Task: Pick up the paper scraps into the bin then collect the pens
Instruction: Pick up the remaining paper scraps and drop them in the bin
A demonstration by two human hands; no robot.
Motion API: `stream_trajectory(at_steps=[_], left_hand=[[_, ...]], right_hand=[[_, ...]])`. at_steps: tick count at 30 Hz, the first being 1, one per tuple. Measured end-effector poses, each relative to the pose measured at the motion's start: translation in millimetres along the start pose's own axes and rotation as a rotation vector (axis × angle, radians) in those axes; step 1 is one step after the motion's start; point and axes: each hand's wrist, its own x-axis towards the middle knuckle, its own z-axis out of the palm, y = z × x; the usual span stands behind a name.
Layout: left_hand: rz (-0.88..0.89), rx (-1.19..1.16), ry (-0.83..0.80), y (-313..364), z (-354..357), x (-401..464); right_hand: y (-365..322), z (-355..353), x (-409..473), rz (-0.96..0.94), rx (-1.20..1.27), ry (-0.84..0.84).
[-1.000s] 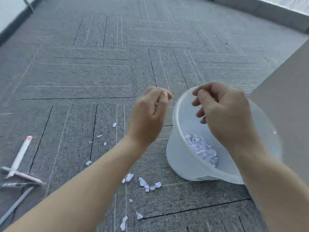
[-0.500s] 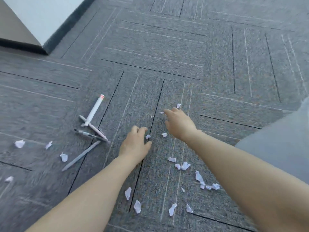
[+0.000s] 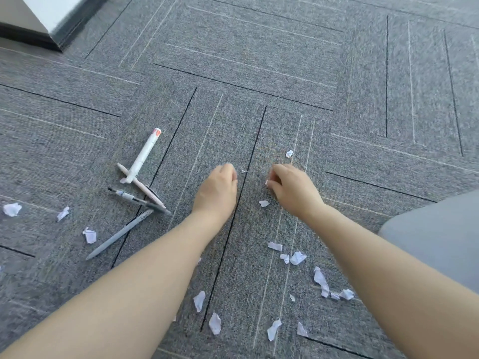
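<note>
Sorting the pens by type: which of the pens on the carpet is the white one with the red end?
The white pen, farthest forward in the pile, its red end pointing away. It lies across the pinkish pen; the other two are a clear-barrelled pen and a grey pen.

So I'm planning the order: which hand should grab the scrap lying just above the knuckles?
Right hand: that scrap lies just beyond its fingers, while the left hand sits across the dark seam.

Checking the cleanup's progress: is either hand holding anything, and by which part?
The right hand pinches a paper scrap at its fingertips. The left hand is curled; contents can't be told.
</note>
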Motion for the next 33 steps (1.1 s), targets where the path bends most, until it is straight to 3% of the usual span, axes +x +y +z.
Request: stream_trajectory(at_steps=[11, 16, 19, 27, 33], left_hand=[[-0.086, 0.124, -0.110, 23, 7, 39], [0.041, 0.013, -0.181, 29, 11, 22], [0.120, -0.075, -0.191, 30, 20, 3], [0.270, 0.021, -0.241, 29, 30, -13], [0.278, 0.090, -0.197, 36, 30, -10]], right_hand=[[-3, 1, 2, -0.029, -0.064, -0.074], [19, -8, 8, 0.199, 0.157, 0.188], [30, -18, 25, 0.279, 0.196, 0.238], [27, -22, 49, 0.246, 0.083, 0.170], [24, -27, 46, 0.127, -0.097, 0.060]])
